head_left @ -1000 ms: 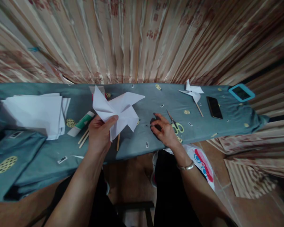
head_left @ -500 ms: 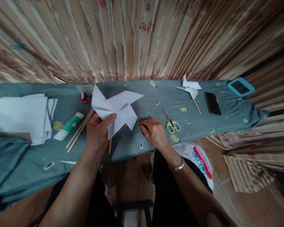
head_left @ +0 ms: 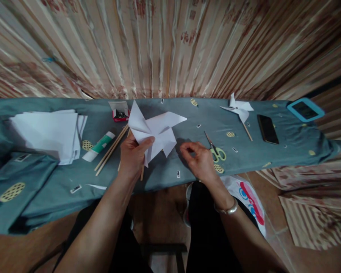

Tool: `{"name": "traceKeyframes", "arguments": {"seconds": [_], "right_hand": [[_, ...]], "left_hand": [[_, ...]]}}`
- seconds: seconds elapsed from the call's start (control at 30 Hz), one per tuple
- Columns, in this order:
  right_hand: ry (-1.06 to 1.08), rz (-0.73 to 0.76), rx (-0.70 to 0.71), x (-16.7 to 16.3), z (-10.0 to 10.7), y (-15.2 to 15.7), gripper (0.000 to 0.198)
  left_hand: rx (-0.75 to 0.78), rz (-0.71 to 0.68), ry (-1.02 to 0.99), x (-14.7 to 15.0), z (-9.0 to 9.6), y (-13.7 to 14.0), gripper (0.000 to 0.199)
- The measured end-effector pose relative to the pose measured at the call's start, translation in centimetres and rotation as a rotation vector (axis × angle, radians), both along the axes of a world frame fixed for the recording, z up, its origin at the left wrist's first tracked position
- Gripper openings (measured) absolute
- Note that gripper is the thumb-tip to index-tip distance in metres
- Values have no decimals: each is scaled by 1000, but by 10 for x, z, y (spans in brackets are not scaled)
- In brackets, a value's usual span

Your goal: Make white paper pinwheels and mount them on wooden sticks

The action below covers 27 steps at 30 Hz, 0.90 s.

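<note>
A white paper pinwheel [head_left: 159, 138] with folded blades is pinched in my left hand [head_left: 133, 153], its thumb pressed near the centre. My right hand [head_left: 199, 159] hovers just right of the blades, apart from them, with thumb and index fingertips together; anything between them is too small to make out. Wooden sticks [head_left: 110, 151] lie left of my left hand, and the end of another stick [head_left: 142, 173] shows below the pinwheel. Scissors [head_left: 217, 153] with green handles lie right beside my right hand, which partly overlaps them in view.
Left on the cloth-covered table [head_left: 187, 132] are a paper stack [head_left: 48, 136], a green-and-white glue tube [head_left: 99, 146] and an open red box [head_left: 121, 115] of small dark pieces. Rightward lie another pinwheel [head_left: 238, 109], a phone [head_left: 268, 129] and a blue-framed device [head_left: 306, 109]. A curtain [head_left: 170, 49] hangs behind.
The view has shifted left, so everything sits further right in it. My left hand still holds the pinwheel. My right hand has lifted and turned slightly, with its fingertips still together.
</note>
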State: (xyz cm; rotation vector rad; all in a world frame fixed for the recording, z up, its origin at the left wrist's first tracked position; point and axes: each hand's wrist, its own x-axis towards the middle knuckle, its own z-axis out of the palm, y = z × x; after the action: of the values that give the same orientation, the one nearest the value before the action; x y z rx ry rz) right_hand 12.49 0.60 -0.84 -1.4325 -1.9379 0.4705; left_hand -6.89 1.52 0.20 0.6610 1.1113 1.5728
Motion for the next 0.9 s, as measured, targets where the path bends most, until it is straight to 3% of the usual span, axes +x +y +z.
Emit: {"name": "traceKeyframes", "arguments": {"seconds": [0.17,0.3,0.47,0.9], "right_hand": [[239,0,9,-10,31,-25,7],[233,81,87,-22,44,-34,10],[152,123,162,-25,45,-34,12],[273,66,85,-30,35,-34,9]], "left_hand": [[29,-55,110,12,0,-12,28],[31,-115,180,23,2,-22,26],[44,-145,217,25,3,-29,26],[60,-132,330,19,5,-34,20]]}}
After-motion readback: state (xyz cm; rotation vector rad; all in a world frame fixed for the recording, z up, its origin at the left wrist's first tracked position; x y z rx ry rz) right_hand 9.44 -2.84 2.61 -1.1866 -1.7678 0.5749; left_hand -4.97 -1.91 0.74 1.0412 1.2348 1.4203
